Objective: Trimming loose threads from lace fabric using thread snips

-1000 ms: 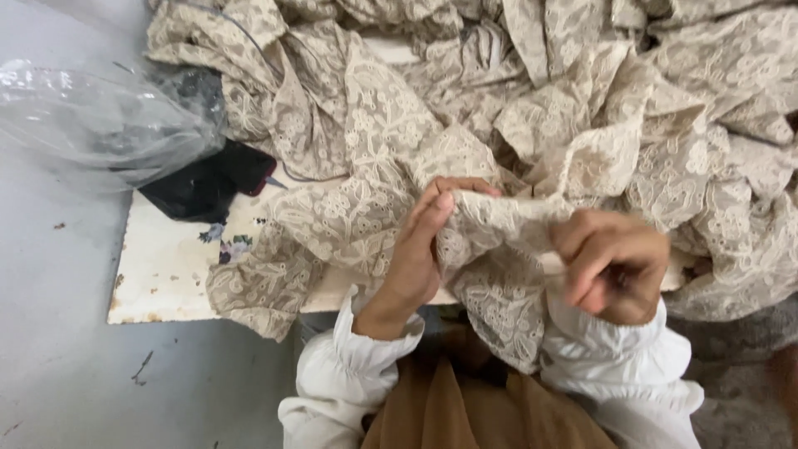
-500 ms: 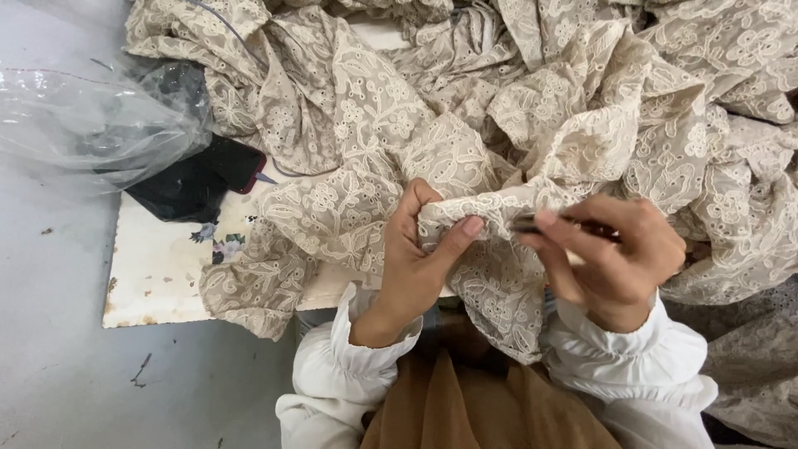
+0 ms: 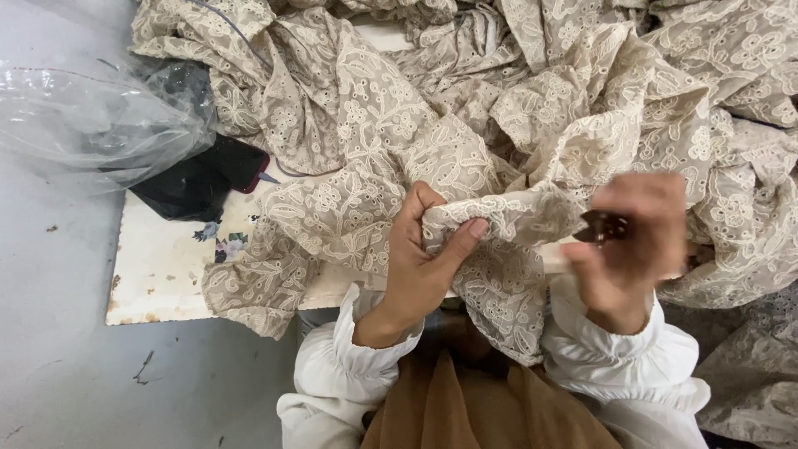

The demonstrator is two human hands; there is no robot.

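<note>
Fingers [image 3: 465, 237] pinching lace fabric [image 3: 374, 166], clear plastic bag [image 3: 91, 125] (upper left)

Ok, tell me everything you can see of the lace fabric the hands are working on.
The lace fabric is beige, embroidered with floral and scroll openwork. It lies crumpled in deep folds across a white board and beyond. The left hand pinches a folded edge; the blurred right hand, holding a small dark tool, is at the same fold.
</note>
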